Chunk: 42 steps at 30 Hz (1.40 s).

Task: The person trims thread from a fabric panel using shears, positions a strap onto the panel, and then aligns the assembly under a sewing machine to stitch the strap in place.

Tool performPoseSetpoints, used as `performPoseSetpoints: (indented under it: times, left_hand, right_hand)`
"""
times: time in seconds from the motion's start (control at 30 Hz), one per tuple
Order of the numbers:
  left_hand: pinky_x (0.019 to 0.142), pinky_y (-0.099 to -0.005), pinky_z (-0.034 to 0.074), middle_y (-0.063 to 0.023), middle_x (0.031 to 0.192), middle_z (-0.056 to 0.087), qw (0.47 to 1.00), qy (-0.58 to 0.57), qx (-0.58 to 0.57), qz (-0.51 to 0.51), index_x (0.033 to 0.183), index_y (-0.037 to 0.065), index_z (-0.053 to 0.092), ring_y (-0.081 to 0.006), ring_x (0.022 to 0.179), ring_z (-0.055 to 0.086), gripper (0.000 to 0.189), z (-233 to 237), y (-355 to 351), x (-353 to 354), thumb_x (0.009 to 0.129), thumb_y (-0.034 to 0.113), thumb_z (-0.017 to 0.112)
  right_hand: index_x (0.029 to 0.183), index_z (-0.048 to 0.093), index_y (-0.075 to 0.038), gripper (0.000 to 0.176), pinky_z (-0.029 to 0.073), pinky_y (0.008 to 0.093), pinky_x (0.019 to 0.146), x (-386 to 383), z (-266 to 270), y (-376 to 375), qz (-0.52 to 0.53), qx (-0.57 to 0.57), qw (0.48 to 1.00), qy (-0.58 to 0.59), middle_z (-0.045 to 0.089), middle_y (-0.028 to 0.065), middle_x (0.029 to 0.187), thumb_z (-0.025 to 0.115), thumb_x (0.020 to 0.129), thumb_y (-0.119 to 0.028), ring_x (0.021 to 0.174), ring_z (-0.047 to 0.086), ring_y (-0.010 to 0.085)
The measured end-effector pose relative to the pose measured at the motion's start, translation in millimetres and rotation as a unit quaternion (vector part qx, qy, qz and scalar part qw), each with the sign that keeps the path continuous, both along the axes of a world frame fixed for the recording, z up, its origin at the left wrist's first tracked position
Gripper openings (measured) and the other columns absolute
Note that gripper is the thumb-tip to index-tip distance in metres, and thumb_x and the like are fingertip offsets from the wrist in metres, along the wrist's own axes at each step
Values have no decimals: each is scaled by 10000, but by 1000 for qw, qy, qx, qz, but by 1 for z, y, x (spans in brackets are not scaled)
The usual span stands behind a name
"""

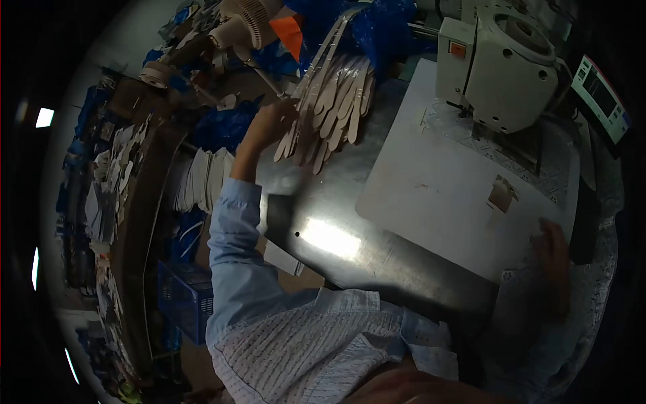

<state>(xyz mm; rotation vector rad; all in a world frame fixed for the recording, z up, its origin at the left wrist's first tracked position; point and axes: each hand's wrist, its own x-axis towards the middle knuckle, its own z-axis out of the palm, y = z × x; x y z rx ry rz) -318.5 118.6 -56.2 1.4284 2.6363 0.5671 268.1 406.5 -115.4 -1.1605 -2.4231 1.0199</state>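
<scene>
My left hand (270, 124) reaches to the far left of the metal table, at the left side of a bundle of long pale strips with rounded ends (340, 108). Its fingers are curled in at the strips; their tips are partly hidden. In shadow at the right, my right hand (556, 259) lies by the right edge of a white board (431, 188), fingers stretched out and nothing visible in them. A small brown piece (502, 194) is on the board, to the left of my right hand. The head of a sewing machine (501, 67) stands over the board's far end.
A bare metal tabletop (397, 259) stretches in front of me. A monitor (601, 97) is at the far right. On the left are a fan (245, 23), stacked white pieces (202, 178), a blue crate (185, 296) and a loaded shelf (134, 236). Blue plastic (387, 34) lies behind the strips.
</scene>
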Motion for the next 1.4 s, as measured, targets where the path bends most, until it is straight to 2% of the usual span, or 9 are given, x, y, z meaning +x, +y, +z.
performPoseSetpoints:
  times: [0.43,0.6,0.9,0.97,1.0,1.07,1.17,1.23,1.4]
  left_hand:
    - [797,-335,565,-147,1183,682,983,-155,67,68,1331,36,586,-223,944,698,463,2,67,-30,907,185,699]
    - [826,-291,523,-56,1026,644,826,-467,307,-70,1317,19,566,-145,906,629,437,39,76,43,927,178,681]
    - [705,-231,503,-36,960,595,699,-575,383,-185,1286,30,547,-103,834,592,393,42,89,168,948,191,666]
    - [729,-240,494,-65,1048,564,774,-425,468,-41,1341,23,456,-104,870,566,503,32,86,167,940,225,683]
    - [809,-291,481,-98,1148,521,825,-170,537,-36,1352,20,388,-140,971,548,556,21,89,155,940,249,683]
    - [915,-346,448,-122,1224,477,762,41,641,-85,1317,17,380,-199,1060,539,546,30,92,161,938,270,680]
    - [938,-386,447,-173,1299,544,815,107,349,-450,1445,20,360,-248,1135,560,604,56,93,222,971,300,608]
    - [845,-365,502,-181,1291,581,857,-115,136,-483,1496,50,345,-259,1026,631,570,50,102,249,1000,239,552]
    - [817,-324,535,-131,1146,628,818,-377,105,-421,1488,69,364,-256,986,649,527,-8,101,270,995,126,541]
  right_hand:
    - [1223,582,-14,437,480,419,856,-46,51,-48,137,284,941,-122,550,158,1124,730,830,-134,1013,560,318]
    - [1304,541,-4,512,546,406,852,-124,75,-88,288,38,956,27,557,176,1286,727,879,-221,1066,632,314]
    - [1315,441,43,358,583,276,691,-160,75,-130,241,-250,900,264,634,164,1093,551,1003,-92,894,693,174]
    - [1262,473,42,285,577,262,670,-140,80,-120,219,-213,920,247,642,140,1038,524,1012,-85,849,692,159]
    - [1208,506,40,222,571,247,649,-130,84,-116,201,-178,935,232,650,116,984,498,1021,-79,804,692,144]
    - [1172,535,40,199,569,250,651,-113,92,-109,187,-149,945,223,654,112,957,503,1021,-85,791,688,139]
    - [1104,584,35,170,563,249,658,-103,107,-104,177,-114,954,215,658,103,911,518,1016,-94,770,679,126]
    - [1073,604,29,160,559,246,664,-96,107,-102,177,-102,955,217,657,97,892,527,1012,-98,761,673,118]
    - [1046,625,-4,165,519,244,609,-71,92,-62,72,-41,966,246,673,79,880,575,1000,-154,738,665,116]
